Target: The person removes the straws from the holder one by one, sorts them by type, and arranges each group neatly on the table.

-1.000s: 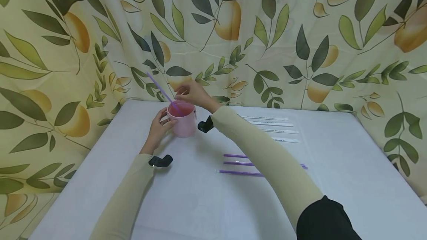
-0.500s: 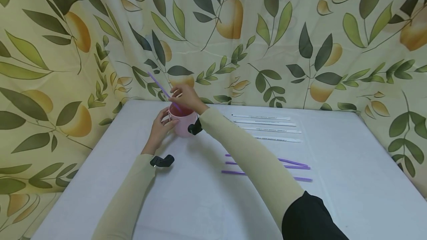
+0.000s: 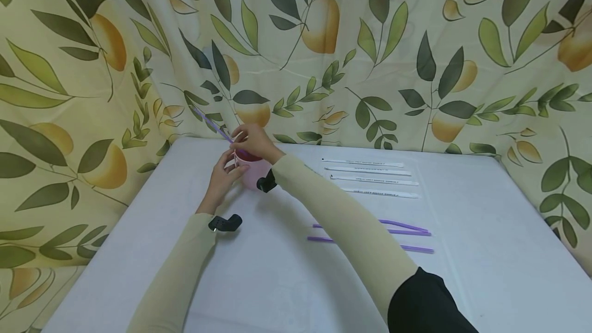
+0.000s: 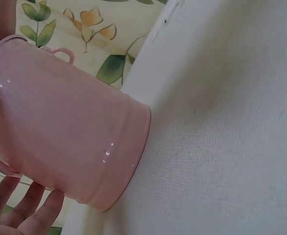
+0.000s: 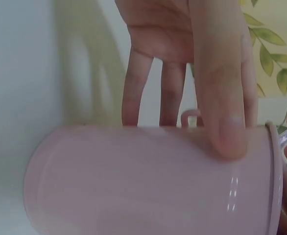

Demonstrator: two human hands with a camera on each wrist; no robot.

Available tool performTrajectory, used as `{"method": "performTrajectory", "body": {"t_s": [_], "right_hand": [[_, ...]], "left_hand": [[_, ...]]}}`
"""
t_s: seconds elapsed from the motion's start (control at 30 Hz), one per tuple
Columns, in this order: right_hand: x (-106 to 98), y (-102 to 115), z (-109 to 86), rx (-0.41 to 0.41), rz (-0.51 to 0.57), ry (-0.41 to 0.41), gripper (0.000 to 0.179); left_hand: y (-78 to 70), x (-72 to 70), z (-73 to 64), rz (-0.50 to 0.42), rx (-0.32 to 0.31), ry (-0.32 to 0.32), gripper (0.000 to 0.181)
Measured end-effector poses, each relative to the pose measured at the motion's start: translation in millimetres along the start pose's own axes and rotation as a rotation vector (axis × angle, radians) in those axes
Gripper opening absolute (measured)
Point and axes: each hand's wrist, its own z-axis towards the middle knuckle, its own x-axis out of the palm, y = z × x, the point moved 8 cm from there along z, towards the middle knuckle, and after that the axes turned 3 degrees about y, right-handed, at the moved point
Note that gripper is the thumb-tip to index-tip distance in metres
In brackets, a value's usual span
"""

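Note:
A pink bucket [image 3: 251, 174] with small side loops stands upright at the back left of the table. My left hand [image 3: 221, 179] grips its side near the rim; in the right wrist view the thumb [image 5: 224, 107] lies along the pink wall, with fingers around the far side. A purple straw [image 3: 213, 125] leans out over the rim toward the upper left. Above the opening, my right hand [image 3: 255, 143] pinches this straw close to the rim. The straw's lower end is hidden by the hand and bucket. The bucket body [image 4: 70, 117] fills much of the left wrist view.
Three more purple straws [image 3: 418, 249] lie on the white table [image 3: 277, 276], partly under the right sleeve [image 3: 342, 215]. Behind them are several flat white strips [image 3: 379, 183] with dark printing. A patterned curtain [image 3: 296, 81] hangs along the table's back edge.
My right hand has moved down and left onto the straw at the bucket's rim. The straw's upper end has tipped lower and left. My left hand keeps its grip on the bucket.

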Motion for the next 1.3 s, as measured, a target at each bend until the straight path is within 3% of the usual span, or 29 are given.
{"method": "performTrajectory", "body": {"t_s": [0.3,0.6,0.9,0.97,1.3], "right_hand": [[6.2,8.3,-3.3,0.009,-0.034,0.052,0.020],[-2.2,11.7,-1.3,-0.025,-0.007,0.058,0.015],[-21.8,22.8,0.2,-0.030,0.140,0.067,0.011],[-27.5,26.4,-0.8,-0.036,0.154,0.055,0.013],[-64.1,49.6,-4.8,-0.064,0.074,-0.012,0.018]], "left_hand": [[-0.2,1.0,-1.8,0.008,-0.032,0.010,0.072],[-3.8,0.8,-1.4,0.010,-0.003,-0.007,0.069],[-5.1,1.8,-1.8,0.023,-0.005,-0.007,0.069],[-11.0,3.3,-5.1,0.005,-0.018,0.003,0.070],[-5.7,3.5,-0.9,0.000,0.004,-0.010,0.068]]}}
